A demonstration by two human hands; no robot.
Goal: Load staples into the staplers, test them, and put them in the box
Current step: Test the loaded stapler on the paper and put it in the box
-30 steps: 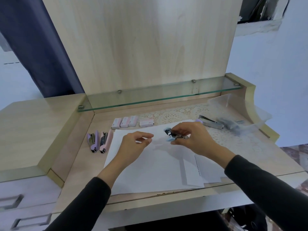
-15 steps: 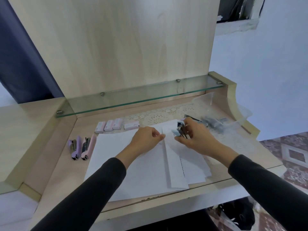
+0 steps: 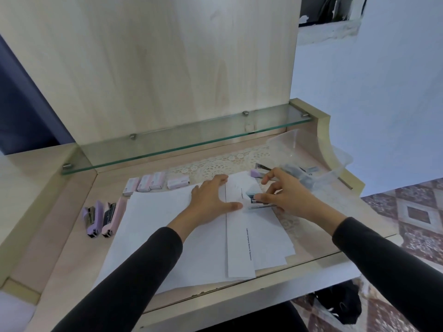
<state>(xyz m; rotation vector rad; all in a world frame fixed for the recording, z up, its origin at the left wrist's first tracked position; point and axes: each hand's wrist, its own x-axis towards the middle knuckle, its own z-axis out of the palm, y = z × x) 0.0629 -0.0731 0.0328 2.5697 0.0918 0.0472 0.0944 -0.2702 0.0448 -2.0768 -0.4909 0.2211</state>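
Now, from the head view, the right hand (image 3: 285,195) pinches a small blue stapler (image 3: 256,201) at the edge of a folded paper strip (image 3: 239,236) mid-worktop (image 3: 67,226), its fingers (image 3: 271,174) curled. The left hand (image 3: 211,200) presses the sheet, fingers straight. I'd judge the stapler light, hard plastic over slick metal, best squeezed near its nose. The paper is thin and floppy. A clear box (image 3: 333,174) stands to the right.

Staplers (image 3: 92,219) left of paper sheets (image 3: 163,236), staple boxes (image 3: 157,180) behind sheets, box (image 3: 335,174) right rear, all on desk (image 3: 60,236)
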